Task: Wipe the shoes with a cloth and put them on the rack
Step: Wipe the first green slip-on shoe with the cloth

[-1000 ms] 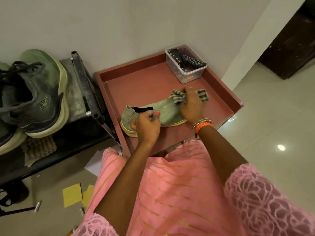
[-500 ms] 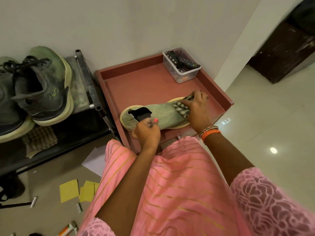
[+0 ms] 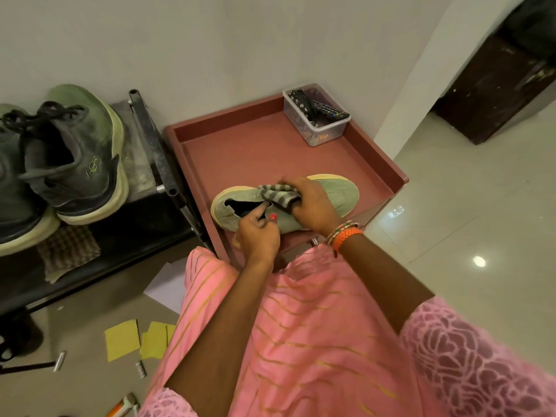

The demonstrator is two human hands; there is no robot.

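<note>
The green slip-on shoe lies on its sole at the near edge of the red tray table, toe pointing right. Your right hand curls around the striped cloth, pressing it on the shoe's upper. Your left hand pinches the near side of the collar. Dark sneakers sit on the rack at left.

Three shoes: one green slip-on, two dark sneakers; one striped cloth; two hands.
</note>
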